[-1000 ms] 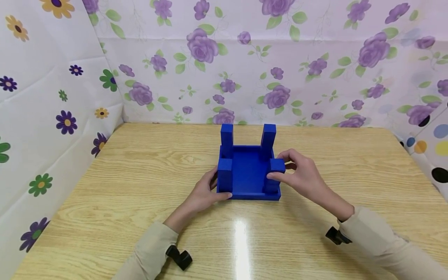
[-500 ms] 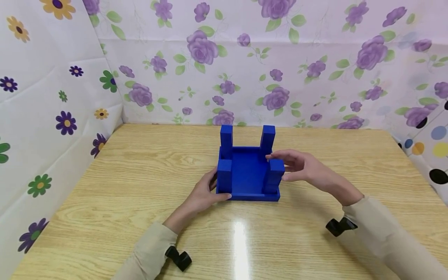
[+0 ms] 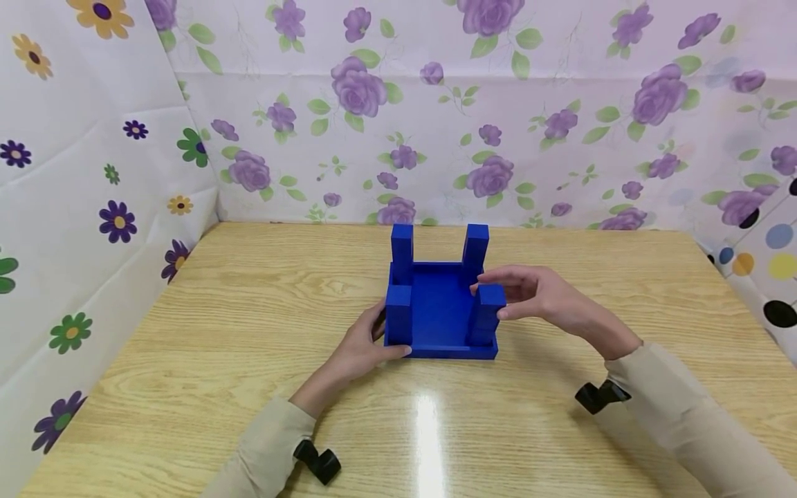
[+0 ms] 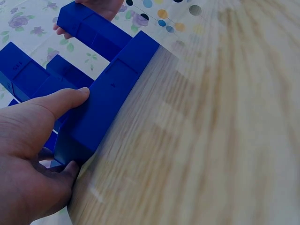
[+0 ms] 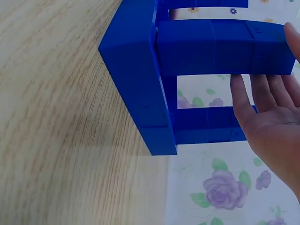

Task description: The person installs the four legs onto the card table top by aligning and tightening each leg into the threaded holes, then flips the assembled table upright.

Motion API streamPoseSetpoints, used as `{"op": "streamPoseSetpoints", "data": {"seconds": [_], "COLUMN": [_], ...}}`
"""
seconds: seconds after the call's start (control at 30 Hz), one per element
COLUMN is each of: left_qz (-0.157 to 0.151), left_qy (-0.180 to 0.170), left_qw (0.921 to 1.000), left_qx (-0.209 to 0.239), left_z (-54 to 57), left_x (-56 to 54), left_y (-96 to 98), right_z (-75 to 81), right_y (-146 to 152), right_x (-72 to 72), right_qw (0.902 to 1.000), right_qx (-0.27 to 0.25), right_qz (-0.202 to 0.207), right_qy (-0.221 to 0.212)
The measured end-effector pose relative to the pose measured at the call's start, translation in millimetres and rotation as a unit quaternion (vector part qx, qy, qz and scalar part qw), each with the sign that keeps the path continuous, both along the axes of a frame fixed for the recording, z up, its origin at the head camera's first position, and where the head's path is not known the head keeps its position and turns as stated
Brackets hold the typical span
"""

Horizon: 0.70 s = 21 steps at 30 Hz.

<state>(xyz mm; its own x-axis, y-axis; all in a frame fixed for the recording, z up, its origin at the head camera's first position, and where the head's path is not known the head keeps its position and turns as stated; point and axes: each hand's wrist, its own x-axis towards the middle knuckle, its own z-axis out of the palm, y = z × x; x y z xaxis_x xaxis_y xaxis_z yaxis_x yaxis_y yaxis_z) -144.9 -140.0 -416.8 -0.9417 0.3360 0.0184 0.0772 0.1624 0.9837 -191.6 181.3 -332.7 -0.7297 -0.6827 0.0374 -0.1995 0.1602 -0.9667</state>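
Note:
A blue square tray-like base lies on the table with a blue post rising from each corner. My left hand grips its near left corner, thumb over the front rim and fingers on the left side. In the left wrist view that thumb presses along the base's edge. My right hand is at the near right post, thumb on its right side and fingers reaching behind it. The right wrist view has the fingertips and thumb against this post; part of the fingers is hidden behind it.
The wooden table surrounds the base on all sides. Behind it hangs a white cloth with purple flowers, and another flowered cloth hangs on the left. Black wrist mounts stick out from both sleeves.
My right hand has let its pinch on the near right post's top loosen, shifted rightward and spread, then moved slightly back in against it. The left hand keeps its hold; the base stays put.

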Motion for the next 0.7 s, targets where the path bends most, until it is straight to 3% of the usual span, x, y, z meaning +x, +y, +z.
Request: {"op": "streamPoseSetpoints", "data": {"seconds": [0.53, 0.7], "left_qz": [0.003, 0.001], "left_qy": [-0.002, 0.003], "left_qw": [1.0000, 1.0000], "left_qx": [-0.007, -0.001], "left_z": [0.5, -1.1], "left_x": [0.0, -0.8], "left_y": [-0.4, -1.1], "right_z": [4.9, 3.0], "right_y": [-5.2, -8.3], "right_x": [0.2, 2.9], "right_qw": [0.9971, 0.9955], "right_qx": [0.068, 0.071], "right_qz": [-0.003, -0.026], "right_qy": [0.034, 0.056]}}
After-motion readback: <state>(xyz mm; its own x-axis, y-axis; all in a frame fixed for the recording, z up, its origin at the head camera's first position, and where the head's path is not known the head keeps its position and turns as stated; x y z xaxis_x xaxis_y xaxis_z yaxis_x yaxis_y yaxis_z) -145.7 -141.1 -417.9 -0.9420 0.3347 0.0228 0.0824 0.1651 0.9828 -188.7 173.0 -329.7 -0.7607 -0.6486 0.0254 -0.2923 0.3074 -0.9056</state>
